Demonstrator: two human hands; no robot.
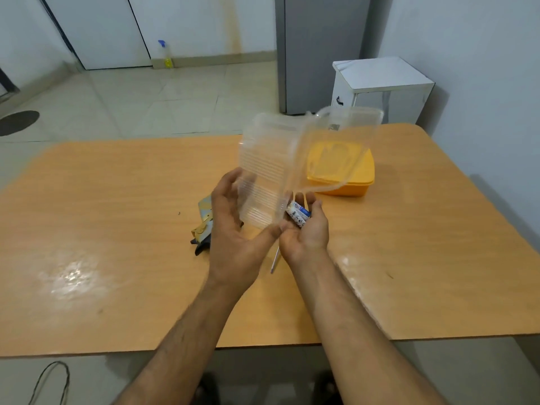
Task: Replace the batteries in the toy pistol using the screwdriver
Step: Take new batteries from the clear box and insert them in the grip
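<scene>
My left hand [233,229] grips a clear plastic container [263,176], tipped on its side above the table, with its clear lid [336,147] hanging open to the right. My right hand [304,229] is cupped palm up just under the container's lower edge, and white and blue batteries [298,215] lie in its curled fingers. The toy pistol [203,226], grey with gold parts, lies on the table mostly hidden behind my left hand. A thin metal screwdriver shaft [274,260] shows on the table between my wrists.
A yellow lidded box [344,182] stands on the wooden table [117,229] behind the clear lid. A tiny dark speck [179,213] lies left of the pistol. Beyond the table are a white cabinet [382,86] and a tiled floor.
</scene>
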